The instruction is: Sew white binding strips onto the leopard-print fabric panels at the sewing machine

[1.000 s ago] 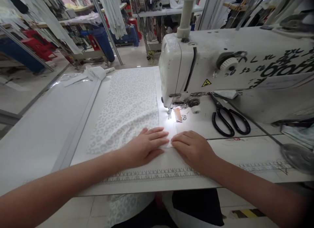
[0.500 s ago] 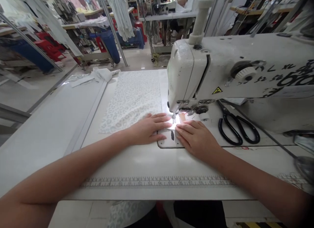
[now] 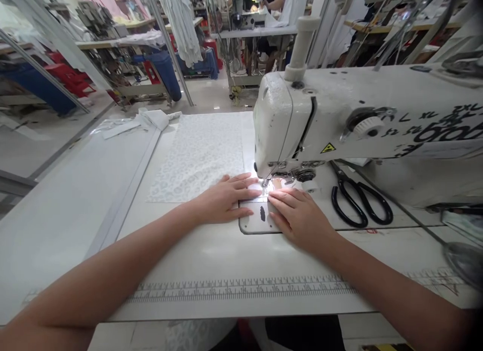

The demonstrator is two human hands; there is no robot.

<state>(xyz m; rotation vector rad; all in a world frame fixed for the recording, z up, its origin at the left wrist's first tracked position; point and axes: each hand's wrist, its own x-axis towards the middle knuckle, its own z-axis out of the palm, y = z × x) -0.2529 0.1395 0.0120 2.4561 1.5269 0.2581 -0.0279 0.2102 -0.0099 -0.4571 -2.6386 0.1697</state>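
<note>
White leopard-print fabric (image 3: 196, 157) lies on the counter (image 3: 68, 240) beside the sewing machine (image 3: 287, 119). Left hand (image 3: 222, 200) and right hand (image 3: 298, 215) lie flat, fingers open, gripping nothing, flanking the presser foot (image 3: 266, 186), seemingly to stop the cloth shifting.

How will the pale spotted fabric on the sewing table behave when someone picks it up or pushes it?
The pale spotted fabric is probably light and floppy, because it lies thin and flat on the table. A push would likely wrinkle it, since it looks soft beside the left hand.
</note>
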